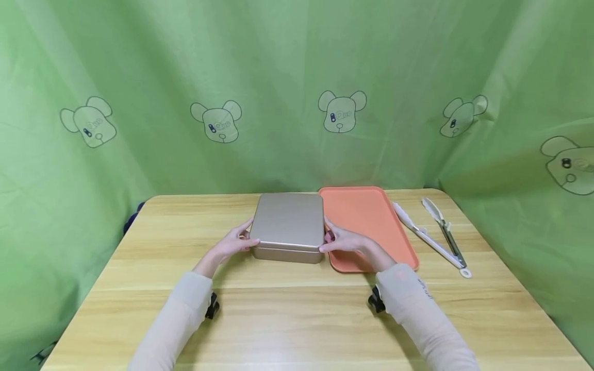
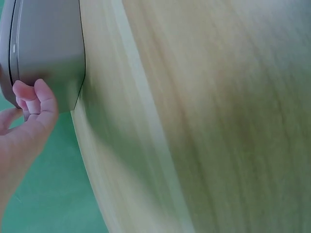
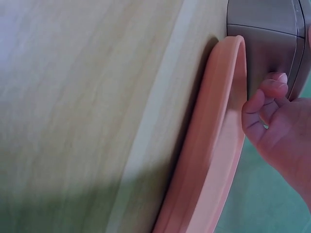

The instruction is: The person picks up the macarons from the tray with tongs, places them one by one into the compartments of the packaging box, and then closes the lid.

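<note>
A closed, greyish-brown metal tin box (image 1: 290,219) sits at the back middle of the table, its flat lid on top and a seam running below the lid's rim. My left hand (image 1: 234,241) grips the lid at its left side, thumb at the front left corner. On the opposite side my right hand (image 1: 345,241) holds the lid, thumb at the front right corner. Both wrist views show curled fingertips against the tin's side wall (image 2: 51,53), close under the lid's edge (image 3: 297,48). The inside of the tin is hidden.
An orange tray (image 1: 362,206) lies just right of the tin, under my right hand and forearm. Farther right are metal tongs with white parts (image 1: 431,242), spread in a V. A green curtain (image 1: 287,154) hangs behind the wooden table (image 1: 287,319).
</note>
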`<state>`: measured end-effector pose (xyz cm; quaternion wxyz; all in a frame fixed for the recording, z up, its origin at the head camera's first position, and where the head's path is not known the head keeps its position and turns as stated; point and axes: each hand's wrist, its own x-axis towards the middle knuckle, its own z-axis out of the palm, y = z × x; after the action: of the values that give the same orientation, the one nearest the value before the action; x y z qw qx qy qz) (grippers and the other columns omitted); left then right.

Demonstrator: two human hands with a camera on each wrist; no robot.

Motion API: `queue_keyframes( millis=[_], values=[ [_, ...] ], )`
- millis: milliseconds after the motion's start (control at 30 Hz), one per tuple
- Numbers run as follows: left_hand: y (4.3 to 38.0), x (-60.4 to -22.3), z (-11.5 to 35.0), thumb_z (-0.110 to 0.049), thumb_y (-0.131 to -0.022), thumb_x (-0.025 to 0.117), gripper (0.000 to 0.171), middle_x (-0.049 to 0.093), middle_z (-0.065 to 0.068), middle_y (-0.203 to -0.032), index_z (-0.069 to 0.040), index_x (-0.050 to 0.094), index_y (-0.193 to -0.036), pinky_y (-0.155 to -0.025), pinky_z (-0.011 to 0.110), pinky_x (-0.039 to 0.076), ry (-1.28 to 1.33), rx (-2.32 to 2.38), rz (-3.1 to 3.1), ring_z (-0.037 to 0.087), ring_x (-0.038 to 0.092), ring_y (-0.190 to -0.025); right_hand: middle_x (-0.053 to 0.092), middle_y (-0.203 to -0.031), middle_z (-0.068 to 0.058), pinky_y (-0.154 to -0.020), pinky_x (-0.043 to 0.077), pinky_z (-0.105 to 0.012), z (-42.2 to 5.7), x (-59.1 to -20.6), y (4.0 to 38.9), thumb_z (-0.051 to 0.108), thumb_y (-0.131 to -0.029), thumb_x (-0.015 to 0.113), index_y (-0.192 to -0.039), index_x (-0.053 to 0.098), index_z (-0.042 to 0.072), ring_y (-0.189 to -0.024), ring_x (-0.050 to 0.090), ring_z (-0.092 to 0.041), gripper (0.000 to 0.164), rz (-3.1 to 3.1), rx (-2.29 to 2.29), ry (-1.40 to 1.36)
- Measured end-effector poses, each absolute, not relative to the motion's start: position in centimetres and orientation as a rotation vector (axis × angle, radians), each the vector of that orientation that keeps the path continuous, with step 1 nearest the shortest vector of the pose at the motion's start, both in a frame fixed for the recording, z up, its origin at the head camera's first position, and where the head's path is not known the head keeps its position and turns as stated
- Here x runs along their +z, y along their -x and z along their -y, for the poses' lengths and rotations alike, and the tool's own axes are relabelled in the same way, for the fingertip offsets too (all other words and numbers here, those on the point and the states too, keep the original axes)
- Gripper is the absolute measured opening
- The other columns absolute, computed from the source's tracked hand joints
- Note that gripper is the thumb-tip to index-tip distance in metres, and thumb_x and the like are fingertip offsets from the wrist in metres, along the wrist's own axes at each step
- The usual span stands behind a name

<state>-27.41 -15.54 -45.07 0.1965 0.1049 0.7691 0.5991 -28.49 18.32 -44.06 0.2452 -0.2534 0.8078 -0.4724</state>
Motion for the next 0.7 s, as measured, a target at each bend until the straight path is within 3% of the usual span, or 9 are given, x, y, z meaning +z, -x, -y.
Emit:
queue_keyframes(
  millis=[100, 233, 367, 467, 633, 700],
  values=[
    [27.38, -45.16, 15.39, -0.008, -0.085, 0.062, 0.080, 0.039, 0.006, -0.090, -0.011, 0.012, -0.147, -0.072, 0.024, 0.047, -0.307, 1.677, -2.158, 0.010, 0.040, -0.067, 0.026, -0.125, -0.022, -0.082, 0.032, -0.029, -18.52, -44.02, 28.37, 0.017, -0.083, 0.066, -0.142, -0.020, 0.005, -0.095, 0.035, -0.024, 0.105, -2.222, -1.259, 0.681],
    [27.43, -45.28, 15.47, -0.009, -0.085, 0.062, 0.080, 0.041, 0.007, -0.091, -0.008, 0.011, -0.146, -0.076, 0.027, 0.049, -0.310, 1.676, -2.166, 0.011, 0.044, -0.072, 0.036, -0.107, -0.022, -0.075, 0.035, -0.025, -18.56, -43.92, 28.42, 0.021, -0.084, 0.066, -0.142, -0.018, 0.005, -0.093, 0.036, -0.023, 0.104, -2.228, -1.242, 0.711],
    [27.53, -45.24, 15.70, -0.010, -0.086, 0.061, 0.078, 0.042, 0.007, -0.092, -0.003, 0.012, -0.146, -0.079, 0.030, 0.049, -0.304, 1.669, -2.167, 0.012, 0.045, -0.076, 0.031, -0.121, -0.020, -0.079, 0.035, -0.026, -18.44, -43.69, 28.55, 0.023, -0.084, 0.066, -0.142, -0.018, 0.004, -0.098, 0.036, -0.023, 0.104, -2.240, -1.228, 0.704],
    [27.57, -45.20, 15.71, -0.009, -0.086, 0.061, 0.075, 0.042, 0.007, -0.093, -0.003, 0.015, -0.145, -0.081, 0.030, 0.049, -0.283, 1.664, -2.166, 0.011, 0.046, -0.076, 0.032, -0.117, -0.019, -0.080, 0.034, -0.027, -18.36, -43.73, 28.66, 0.022, -0.083, 0.066, -0.143, -0.018, 0.006, -0.097, 0.035, -0.023, 0.104, -2.234, -1.238, 0.685],
    [27.54, -45.29, 15.53, -0.008, -0.085, 0.061, 0.076, 0.042, 0.006, -0.091, -0.006, 0.016, -0.145, -0.072, 0.021, 0.048, -0.247, 1.674, -2.144, 0.009, 0.044, -0.071, 0.037, -0.094, -0.013, -0.069, 0.036, -0.023, -18.49, -43.93, 28.56, 0.021, -0.083, 0.066, -0.143, -0.019, 0.007, -0.087, 0.035, -0.020, 0.104, -2.224, -1.242, 0.665],
    [27.47, -45.38, 15.59, -0.008, -0.085, 0.061, 0.076, 0.041, 0.005, -0.090, -0.007, 0.015, -0.146, -0.067, 0.019, 0.047, -0.242, 1.682, -2.134, 0.009, 0.042, -0.069, 0.037, -0.095, -0.013, -0.068, 0.036, -0.022, -18.50, -43.97, 28.45, 0.022, -0.084, 0.066, -0.142, -0.019, 0.007, -0.088, 0.035, -0.020, 0.104, -2.214, -1.241, 0.651]
  ],
)
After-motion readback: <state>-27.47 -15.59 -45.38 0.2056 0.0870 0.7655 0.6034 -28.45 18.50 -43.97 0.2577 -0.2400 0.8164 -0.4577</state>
